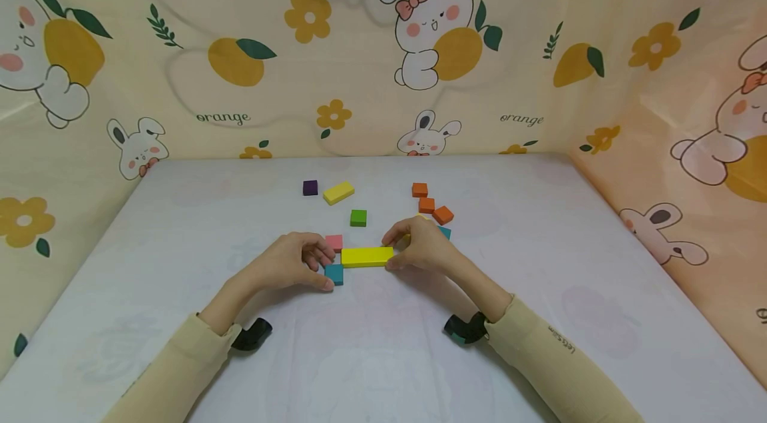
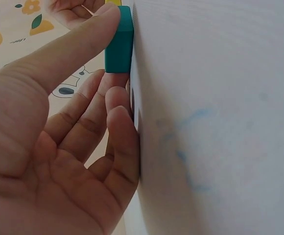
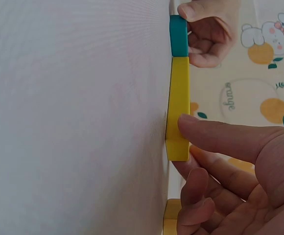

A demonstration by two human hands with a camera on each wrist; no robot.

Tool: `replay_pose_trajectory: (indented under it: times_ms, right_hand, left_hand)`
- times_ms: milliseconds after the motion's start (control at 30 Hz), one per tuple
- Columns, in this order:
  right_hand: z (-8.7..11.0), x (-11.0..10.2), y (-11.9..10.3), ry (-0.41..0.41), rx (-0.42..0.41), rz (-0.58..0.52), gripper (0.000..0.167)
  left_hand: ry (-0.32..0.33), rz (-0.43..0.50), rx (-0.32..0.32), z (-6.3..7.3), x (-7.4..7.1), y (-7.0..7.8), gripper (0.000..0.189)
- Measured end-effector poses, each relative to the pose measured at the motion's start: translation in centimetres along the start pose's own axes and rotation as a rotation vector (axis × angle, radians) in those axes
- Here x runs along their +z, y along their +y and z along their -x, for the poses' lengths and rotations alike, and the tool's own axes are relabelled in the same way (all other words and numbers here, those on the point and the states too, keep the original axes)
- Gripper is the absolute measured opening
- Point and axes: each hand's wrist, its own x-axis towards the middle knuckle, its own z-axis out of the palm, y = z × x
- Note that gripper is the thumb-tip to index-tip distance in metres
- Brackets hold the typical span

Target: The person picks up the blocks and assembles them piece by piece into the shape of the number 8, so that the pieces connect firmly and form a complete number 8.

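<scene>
Near the middle of the table, a long yellow block (image 1: 367, 257) lies flat, its left end against a teal block (image 1: 334, 274) and close to a pink block (image 1: 334, 243). My left hand (image 1: 296, 262) holds the teal block, thumb (image 2: 110, 24) on its near side and fingers curled at its left and behind it. The pink block is beside those fingertips. My right hand (image 1: 422, 246) pinches the right end of the yellow block, with the thumb (image 3: 196, 125) on the near face and other fingers partly hidden beyond it.
Farther back are a purple block (image 1: 310, 188), a shorter yellow block (image 1: 339, 193), a green block (image 1: 358, 218) and three orange blocks (image 1: 427, 205). Another teal block (image 1: 444, 232) and a yellow piece (image 3: 171, 210) are partly hidden by my right hand. A printed cloth (image 1: 299, 76) rises behind the table.
</scene>
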Motion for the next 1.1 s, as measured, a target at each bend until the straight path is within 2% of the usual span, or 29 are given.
replay_pose_trajectory:
  times_ms: [600,800,1100]
  right_hand:
    - [0.0,-0.2,0.0,-0.01,-0.004,0.001,0.031]
    - [0.0,-0.2,0.0,-0.026,0.002,-0.013,0.031]
    - [-0.3,-2.3,0.6,-0.059,-0.049,-0.038,0.031]
  left_hand:
    - [-0.005,0.001,0.012,-0.1,0.0,-0.2,0.047]
    - [0.0,0.002,-0.006,0.0,0.1,-0.2,0.046]
    - [0.003,0.013,-0.004,0.0,0.1,-0.1,0.047]
